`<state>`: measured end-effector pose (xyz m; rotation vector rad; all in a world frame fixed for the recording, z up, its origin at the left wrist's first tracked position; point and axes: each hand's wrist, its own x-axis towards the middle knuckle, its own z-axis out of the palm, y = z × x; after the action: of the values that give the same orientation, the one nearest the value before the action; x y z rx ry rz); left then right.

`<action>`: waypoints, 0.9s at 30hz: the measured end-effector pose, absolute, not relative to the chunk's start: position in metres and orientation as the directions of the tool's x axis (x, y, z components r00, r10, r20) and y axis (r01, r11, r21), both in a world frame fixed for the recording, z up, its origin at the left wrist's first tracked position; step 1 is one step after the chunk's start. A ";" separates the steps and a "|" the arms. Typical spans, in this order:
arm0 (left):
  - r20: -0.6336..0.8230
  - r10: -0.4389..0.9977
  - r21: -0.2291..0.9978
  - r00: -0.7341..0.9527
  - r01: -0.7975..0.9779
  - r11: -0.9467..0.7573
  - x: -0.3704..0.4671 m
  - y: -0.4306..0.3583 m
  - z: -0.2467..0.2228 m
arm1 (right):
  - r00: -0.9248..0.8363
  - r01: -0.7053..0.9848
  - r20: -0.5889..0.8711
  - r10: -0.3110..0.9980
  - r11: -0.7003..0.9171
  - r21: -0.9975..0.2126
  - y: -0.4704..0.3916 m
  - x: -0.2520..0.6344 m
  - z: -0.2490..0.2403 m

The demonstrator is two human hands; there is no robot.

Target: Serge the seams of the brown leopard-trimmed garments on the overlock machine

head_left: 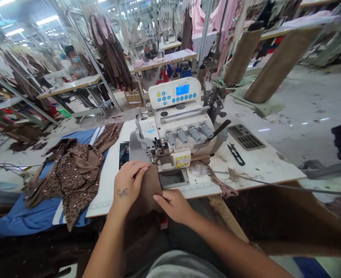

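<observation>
A piece of brown fabric (150,191) runs from the needle area of a white overlock sewing machine (170,116) down over the table's front edge. Close to the presser foot, my left hand (129,179) pinches the fabric's left side between thumb and fingers. Lower down, at its right edge, my right hand (174,204) grips the cloth, thumb on top; its fingertips are hidden underneath. The machine's blue display is lit. Behind my left hand, a phone (124,154) lies on the table, partly covered by the hand.
Black thread snips (236,154) and a grey compartment tray (247,137) lie on the right of the white table (263,166). Leopard-print garments (83,170) lie over blue cloth (22,214) on the left. Brown fabric rolls (280,65) stand behind. A co-worker (76,65) sits at another machine.
</observation>
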<state>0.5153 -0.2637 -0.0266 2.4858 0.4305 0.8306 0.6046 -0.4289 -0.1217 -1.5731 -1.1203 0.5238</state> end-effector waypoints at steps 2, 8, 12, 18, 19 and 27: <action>0.458 0.454 0.556 0.764 0.152 -0.817 0.518 -0.263 -0.026 | 0.458 0.384 0.231 0.859 0.043 -0.922 -0.431 0.604 -0.122; 0.428 0.545 0.620 0.721 0.205 -0.758 0.532 -0.246 -0.031 | 0.470 0.393 0.239 0.850 0.041 -0.919 -0.428 0.606 -0.121; 0.267 0.599 0.736 0.755 0.241 -0.632 0.541 -0.235 -0.031 | 0.514 0.413 0.305 0.802 0.080 -0.907 -0.423 0.610 -0.121; 0.200 0.607 0.753 0.769 0.276 -0.597 0.546 -0.232 -0.029 | 0.500 0.414 0.324 0.803 0.107 -0.904 -0.422 0.613 -0.124; 0.202 0.601 0.750 0.774 0.273 -0.603 0.548 -0.230 -0.029 | 0.498 0.417 0.320 0.806 0.101 -0.903 -0.423 0.613 -0.125; 0.365 0.817 0.860 0.445 0.174 -0.479 0.501 -0.227 -0.052 | 0.491 0.470 0.379 0.784 0.128 -0.873 -0.426 0.613 -0.125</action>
<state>0.5012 -0.2274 -0.0524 1.9183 0.8339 1.0461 0.6129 -0.4258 -0.1247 -1.5145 -1.1378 0.3208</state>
